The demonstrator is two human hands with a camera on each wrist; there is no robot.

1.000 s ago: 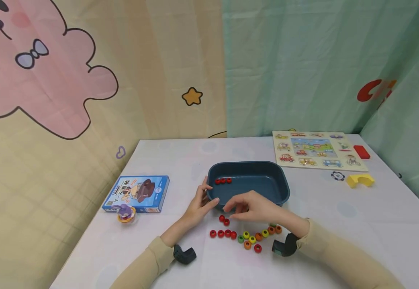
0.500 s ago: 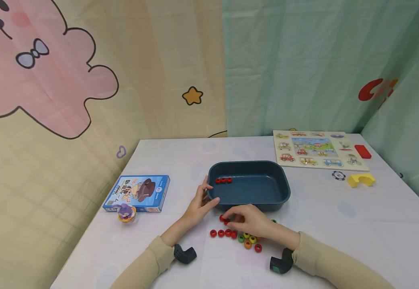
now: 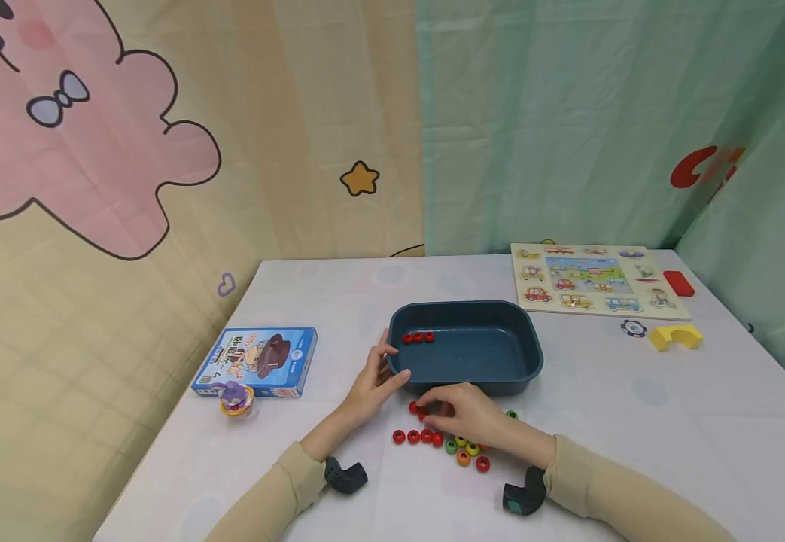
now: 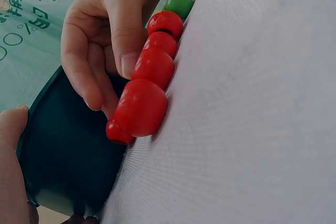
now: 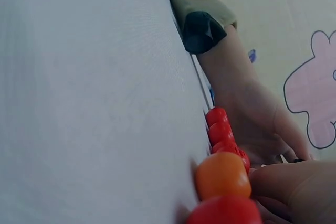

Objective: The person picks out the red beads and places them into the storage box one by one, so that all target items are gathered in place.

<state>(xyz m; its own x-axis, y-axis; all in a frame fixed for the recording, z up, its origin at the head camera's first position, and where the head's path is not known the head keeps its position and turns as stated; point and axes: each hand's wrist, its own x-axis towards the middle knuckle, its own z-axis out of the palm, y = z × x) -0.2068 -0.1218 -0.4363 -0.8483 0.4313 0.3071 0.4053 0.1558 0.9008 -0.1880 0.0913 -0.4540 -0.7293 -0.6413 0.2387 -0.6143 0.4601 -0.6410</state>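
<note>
A dark blue rectangular tub (image 3: 467,388) stands mid-table with 3 red beads (image 3: 418,338) inside, near its left wall. My left hand (image 3: 368,384) grips the tub's left front corner, its thumb on the front rim and fingers along the left side. In front of the tub, my right hand (image 3: 463,412) reaches down with thumb and index finger at one of two red beads (image 3: 414,407), pinching it; the fingers partly hide it. A row of red beads (image 3: 413,436) lies nearer, followed by green, yellow and orange beads (image 3: 463,458), some hidden under the right wrist.
A blue game box (image 3: 257,361) lies at left with a purple figurine (image 3: 235,397) by its front edge. Back right holds a picture puzzle board (image 3: 598,280), a red block (image 3: 678,284), a yellow arch block (image 3: 675,336) and a round black-and-white token (image 3: 633,328).
My right hand has come down and nearer from the tub's front rim to the red beads, then stayed there. The left hand keeps its place on the tub.
</note>
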